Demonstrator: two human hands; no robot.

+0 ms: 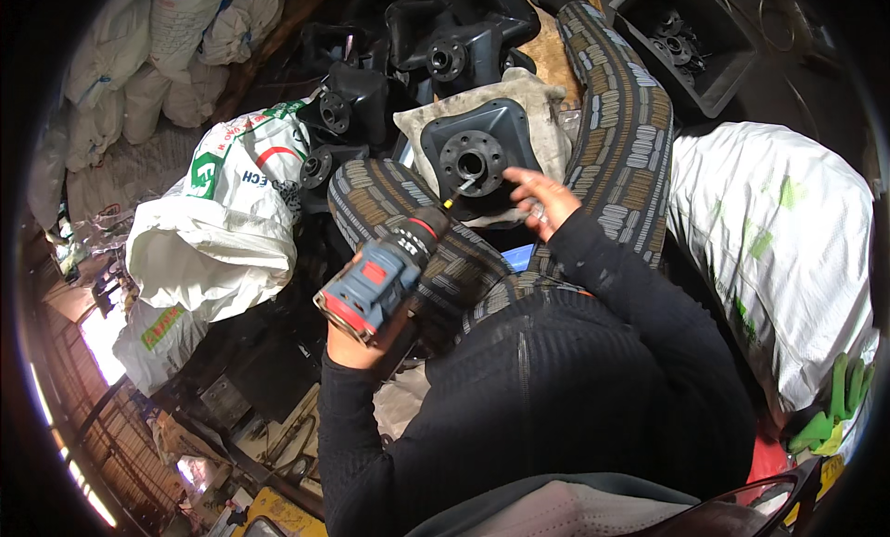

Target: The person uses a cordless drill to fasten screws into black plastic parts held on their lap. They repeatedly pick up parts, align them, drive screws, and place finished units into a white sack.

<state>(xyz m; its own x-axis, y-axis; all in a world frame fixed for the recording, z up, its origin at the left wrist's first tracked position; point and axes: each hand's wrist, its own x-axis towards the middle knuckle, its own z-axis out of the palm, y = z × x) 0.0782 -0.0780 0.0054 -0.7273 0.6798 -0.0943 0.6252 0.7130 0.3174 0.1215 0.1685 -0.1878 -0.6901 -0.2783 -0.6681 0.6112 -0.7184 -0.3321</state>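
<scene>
My left hand [357,345] grips a blue, black and red cordless drill [375,282]. Its bit, with a yellow band, reaches the lower left of a round flange [451,157] that has a ring of small holes around a large centre hole. The flange belongs to a black square-based housing [513,129], which rests on a pale cloth pad [414,124] between my legs. Just right of the flange is my right hand [549,203], index finger stretched toward it, other fingers curled with a small silvery glint among them. What they hold is too small to make out.
Several similar black housings [445,59] are piled beyond my knees. A black bin [714,69] with metal parts stands at the far right. White woven sacks [213,249] lie at my left, another large sack [769,231] at my right, near green gloves [834,407].
</scene>
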